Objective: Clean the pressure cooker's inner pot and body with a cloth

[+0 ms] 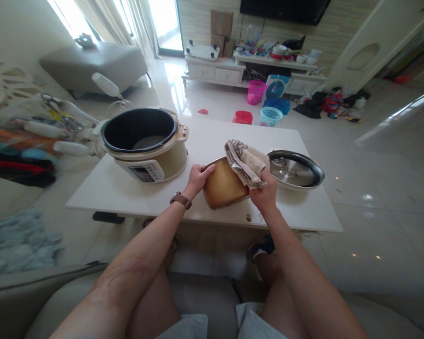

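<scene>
My left hand [198, 181], with a brown-strapped watch at the wrist, is closed on the rim of a tan pot [223, 186] tilted just above the white table. My right hand [265, 190] is closed on a folded beige and brown cloth [247, 162], which drapes over the pot's right side. The cloth partly hides the pot. Left of the pot stands an electric pressure cooker [155, 162] without its lid, its dark interior showing. To the right, a round lid [295, 170] lies with its metal inner side up.
The white table [127, 200] extends under these things, and a small dark object [248, 217] lies at its near edge. White-bladed fan parts [70, 148] stand at the left. Baskets [270, 116] and a cluttered TV cabinet [229, 73] are beyond.
</scene>
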The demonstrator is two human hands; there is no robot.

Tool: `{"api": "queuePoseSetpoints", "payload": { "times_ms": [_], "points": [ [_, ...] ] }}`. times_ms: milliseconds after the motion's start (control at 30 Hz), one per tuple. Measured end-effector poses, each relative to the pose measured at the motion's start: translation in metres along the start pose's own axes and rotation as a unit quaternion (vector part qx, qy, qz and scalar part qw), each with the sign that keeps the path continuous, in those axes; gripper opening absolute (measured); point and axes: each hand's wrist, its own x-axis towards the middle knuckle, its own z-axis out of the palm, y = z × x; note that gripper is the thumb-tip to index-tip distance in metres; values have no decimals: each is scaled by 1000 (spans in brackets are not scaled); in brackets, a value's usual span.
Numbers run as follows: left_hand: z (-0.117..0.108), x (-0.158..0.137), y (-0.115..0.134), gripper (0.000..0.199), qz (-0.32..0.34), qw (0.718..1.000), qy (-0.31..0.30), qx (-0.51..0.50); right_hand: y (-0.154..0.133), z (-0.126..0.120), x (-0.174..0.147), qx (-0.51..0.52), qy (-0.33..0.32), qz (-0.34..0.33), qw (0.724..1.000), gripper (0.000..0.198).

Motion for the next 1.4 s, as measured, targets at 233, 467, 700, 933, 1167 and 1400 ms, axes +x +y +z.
{"api": "queuePoseSetpoints", "payload": {
  "times_ms": [233,467,700,933,1167,1400],
  "points": [
    [0,-1,1,70,11,1000,0,1,-3,-1,1,-11,-6,-3,1000,40],
    [0,0,1,70,11,1000,1,-12,-5,-2,1,-16,-6,-3,1000,41],
    [0,-1,1,70,14,1000,-1,-7,-6,-2,2,-7,-4,-1,1000,41],
    [0,-1,3,70,4,1000,6,-6,-6,-2,2,-16,-11,0,1000,41],
    [0,-1,3,70,-1,1000,7,-13,-6,-2,2,-6,-6,12,1000,42],
    [1,-1,3,70,-2,1000,6,-11,-6,-2,1,-4,-10,12,1000,42]
  ]
}}
